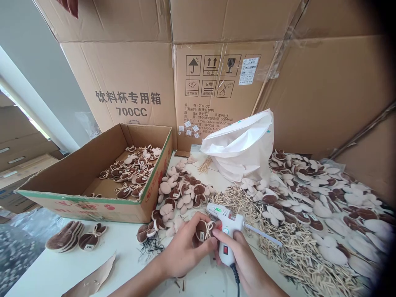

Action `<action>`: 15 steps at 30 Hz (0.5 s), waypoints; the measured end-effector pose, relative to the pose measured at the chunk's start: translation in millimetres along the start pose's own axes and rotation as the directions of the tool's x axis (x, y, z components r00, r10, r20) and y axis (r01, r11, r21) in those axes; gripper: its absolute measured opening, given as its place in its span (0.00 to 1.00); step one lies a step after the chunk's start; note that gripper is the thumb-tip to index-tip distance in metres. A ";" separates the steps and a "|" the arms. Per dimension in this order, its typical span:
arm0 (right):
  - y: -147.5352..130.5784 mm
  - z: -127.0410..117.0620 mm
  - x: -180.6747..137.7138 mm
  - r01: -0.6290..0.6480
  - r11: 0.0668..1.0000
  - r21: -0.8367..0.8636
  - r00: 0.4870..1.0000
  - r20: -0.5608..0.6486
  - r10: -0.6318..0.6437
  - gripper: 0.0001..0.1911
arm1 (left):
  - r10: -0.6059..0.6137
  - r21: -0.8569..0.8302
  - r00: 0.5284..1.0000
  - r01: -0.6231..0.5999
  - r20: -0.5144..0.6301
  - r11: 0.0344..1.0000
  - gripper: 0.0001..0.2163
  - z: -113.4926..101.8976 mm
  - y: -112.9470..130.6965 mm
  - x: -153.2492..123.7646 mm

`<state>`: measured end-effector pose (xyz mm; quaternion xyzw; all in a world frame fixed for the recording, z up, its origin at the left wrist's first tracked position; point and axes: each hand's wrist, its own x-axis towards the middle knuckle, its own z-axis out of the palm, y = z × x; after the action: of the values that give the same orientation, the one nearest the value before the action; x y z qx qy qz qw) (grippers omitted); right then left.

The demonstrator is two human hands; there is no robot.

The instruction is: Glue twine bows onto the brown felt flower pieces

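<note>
My left hand point(185, 247) is closed around a small brown plush bunny-shaped piece point(201, 231) with a cream string bow and a small white label. In my right hand point(239, 251) is a white hot glue gun point(227, 243), gripped by its handle, with a glue stick poking out of its back and a black cord below. My right thumb is close to the bow, and I cannot tell if it touches it. Just beyond my hands lies a pile of brown and cream plush pieces point(185, 192). Cream string bows point(297, 243) are heaped to the right.
At the left stands an open cardboard box point(89, 210) with several bowed pieces inside. Stacked brown pieces point(64, 236) lie before it, near torn cardboard point(91, 278). A white bag point(244, 152) stands at the back. More plush pieces point(321, 198) cover the right side, against tall cardboard point(328, 95).
</note>
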<state>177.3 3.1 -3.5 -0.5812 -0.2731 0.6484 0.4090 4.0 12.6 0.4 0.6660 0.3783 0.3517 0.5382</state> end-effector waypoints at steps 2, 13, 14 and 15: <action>0.0 -0.2 -0.1 -0.002 1.000 -0.001 1.000 0.001 0.002 0.15 | 0.006 -0.002 1.000 -0.006 0.007 1.000 0.09 0.6 -0.3 0.6; 5.3 -4.5 4.8 -0.004 1.000 -0.025 0.999 0.038 0.005 0.15 | 0.006 0.021 1.000 -0.007 0.007 1.000 0.09 -0.2 1.9 2.8; 5.5 -4.7 4.9 -0.004 0.999 -0.033 0.999 0.038 0.006 0.15 | 0.003 0.028 1.000 -0.003 0.008 1.000 0.09 -0.3 2.3 2.8; 5.4 -4.8 5.0 -0.001 0.999 -0.038 0.999 0.038 0.002 0.15 | -0.003 0.035 1.000 0.002 0.010 0.999 0.09 -0.4 2.4 2.7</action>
<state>180.8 4.0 -11.5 -0.5767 -0.2924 0.6543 0.3922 5.2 14.9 3.0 0.6764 0.3826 0.3412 0.5289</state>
